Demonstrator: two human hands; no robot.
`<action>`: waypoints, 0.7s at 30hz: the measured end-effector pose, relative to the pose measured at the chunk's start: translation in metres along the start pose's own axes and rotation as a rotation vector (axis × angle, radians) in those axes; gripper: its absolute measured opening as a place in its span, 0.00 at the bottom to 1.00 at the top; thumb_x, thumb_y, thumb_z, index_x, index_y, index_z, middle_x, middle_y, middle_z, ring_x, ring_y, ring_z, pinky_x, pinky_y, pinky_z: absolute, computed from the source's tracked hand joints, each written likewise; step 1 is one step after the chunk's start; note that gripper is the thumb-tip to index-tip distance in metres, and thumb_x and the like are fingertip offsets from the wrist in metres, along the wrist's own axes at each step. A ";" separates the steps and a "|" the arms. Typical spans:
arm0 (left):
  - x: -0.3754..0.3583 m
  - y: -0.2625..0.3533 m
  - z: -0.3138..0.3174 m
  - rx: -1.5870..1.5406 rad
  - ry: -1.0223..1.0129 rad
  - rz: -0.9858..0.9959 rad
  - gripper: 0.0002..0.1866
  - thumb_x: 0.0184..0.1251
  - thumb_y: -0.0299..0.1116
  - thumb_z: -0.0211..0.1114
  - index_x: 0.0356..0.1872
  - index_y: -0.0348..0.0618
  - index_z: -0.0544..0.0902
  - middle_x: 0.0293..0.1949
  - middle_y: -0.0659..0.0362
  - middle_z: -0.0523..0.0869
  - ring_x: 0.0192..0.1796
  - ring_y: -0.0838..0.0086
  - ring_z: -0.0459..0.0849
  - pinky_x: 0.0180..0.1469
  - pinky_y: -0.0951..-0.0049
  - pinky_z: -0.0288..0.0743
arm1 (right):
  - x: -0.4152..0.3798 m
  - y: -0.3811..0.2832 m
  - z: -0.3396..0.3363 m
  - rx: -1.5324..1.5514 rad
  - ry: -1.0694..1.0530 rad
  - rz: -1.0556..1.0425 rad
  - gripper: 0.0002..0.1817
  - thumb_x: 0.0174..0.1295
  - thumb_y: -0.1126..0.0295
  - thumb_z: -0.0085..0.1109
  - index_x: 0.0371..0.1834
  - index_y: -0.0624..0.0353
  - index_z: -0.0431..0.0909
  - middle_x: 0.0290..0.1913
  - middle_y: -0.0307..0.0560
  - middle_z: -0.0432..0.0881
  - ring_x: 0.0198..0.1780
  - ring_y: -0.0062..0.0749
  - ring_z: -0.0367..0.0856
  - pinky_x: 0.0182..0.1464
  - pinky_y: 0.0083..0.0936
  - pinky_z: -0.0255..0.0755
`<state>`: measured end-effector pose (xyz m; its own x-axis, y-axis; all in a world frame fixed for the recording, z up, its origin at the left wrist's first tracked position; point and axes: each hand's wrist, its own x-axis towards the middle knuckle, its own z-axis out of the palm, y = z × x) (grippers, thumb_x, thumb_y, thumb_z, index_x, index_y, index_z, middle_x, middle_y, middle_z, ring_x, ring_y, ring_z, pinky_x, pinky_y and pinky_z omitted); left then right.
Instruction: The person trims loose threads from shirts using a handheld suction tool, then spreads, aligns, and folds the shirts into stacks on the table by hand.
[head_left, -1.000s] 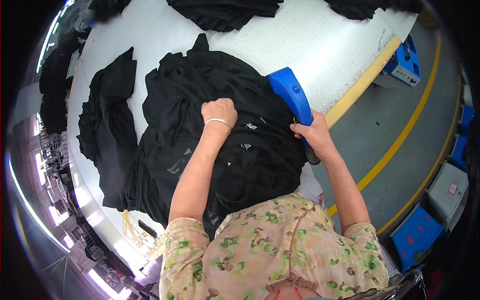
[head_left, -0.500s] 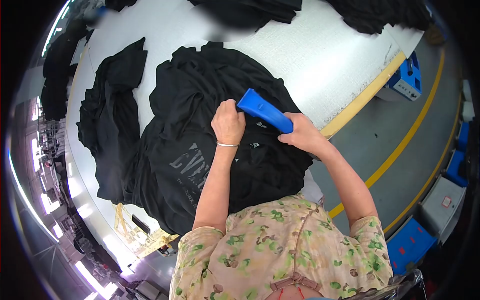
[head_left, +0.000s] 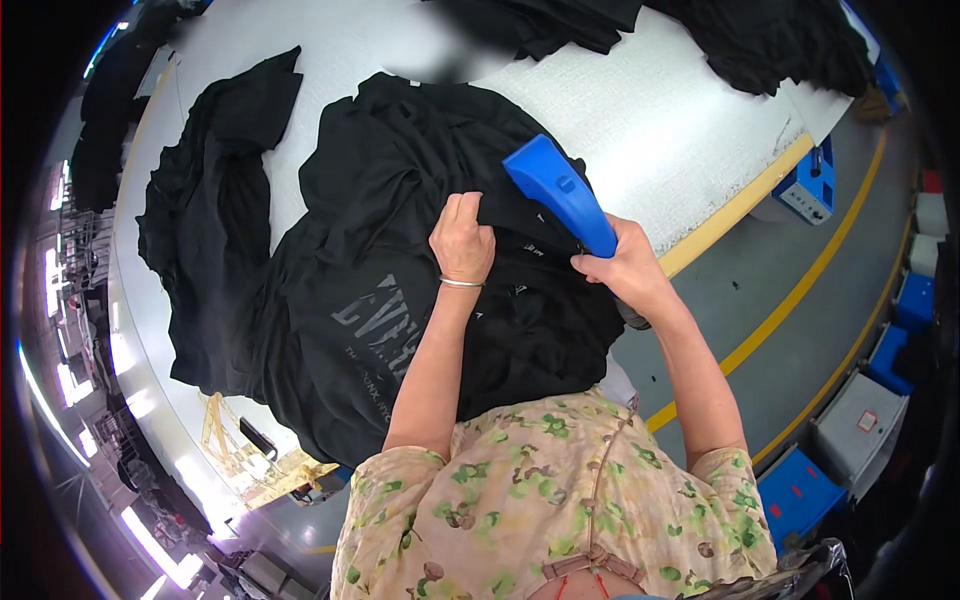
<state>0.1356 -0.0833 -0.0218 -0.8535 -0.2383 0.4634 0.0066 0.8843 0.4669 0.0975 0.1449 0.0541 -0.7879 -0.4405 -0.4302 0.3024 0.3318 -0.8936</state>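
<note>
Loosely rumpled black cloth (head_left: 350,225), grey lettering (head_left: 382,318); curved blue tool (head_left: 560,186).

Handheld device (head_left: 568,190): blue | garment heap (head_left: 375,215): black, bears grey lettering (head_left: 384,315) | worktop (head_left: 640,110): white, its right edge (head_left: 735,207) yellow | shirt (head_left: 520,490): beige, shows green and brown blotches | bangle (head_left: 461,283): silvery | floor (head_left: 740,250) beyond worktop's right edge: grey, yellow-striped

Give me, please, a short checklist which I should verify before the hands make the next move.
1. Right hand is closed around the blue tool: ok.
2. Gap shows between the tool's wide end and the left hand: ok.
3. Left hand grips the black cloth: cannot tell, its fingertips are hidden.
4. Cloth lies smooth: not ok, it is bunched and wrinkled.
5. Tool is switched on: cannot tell.
</note>
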 end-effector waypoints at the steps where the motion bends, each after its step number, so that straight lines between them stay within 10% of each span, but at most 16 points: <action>1: 0.001 0.002 0.000 -0.013 -0.009 -0.003 0.20 0.42 0.15 0.59 0.42 0.40 0.81 0.36 0.54 0.81 0.40 0.55 0.84 0.41 0.60 0.80 | -0.001 0.001 0.000 0.004 0.024 -0.031 0.14 0.47 0.72 0.66 0.36 0.68 0.78 0.27 0.47 0.80 0.31 0.34 0.80 0.40 0.32 0.74; 21: 0.013 0.014 -0.001 -0.335 -0.027 -0.083 0.14 0.48 0.16 0.65 0.39 0.40 0.81 0.34 0.56 0.84 0.34 0.65 0.82 0.38 0.68 0.76 | -0.002 0.002 -0.002 0.171 -0.114 0.126 0.11 0.49 0.76 0.69 0.34 0.64 0.77 0.27 0.38 0.78 0.26 0.21 0.77 0.31 0.21 0.74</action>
<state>0.1251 -0.0748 -0.0084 -0.8720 -0.2892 0.3949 0.1030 0.6802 0.7258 0.0989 0.1483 0.0539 -0.6753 -0.4991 -0.5430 0.4886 0.2487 -0.8363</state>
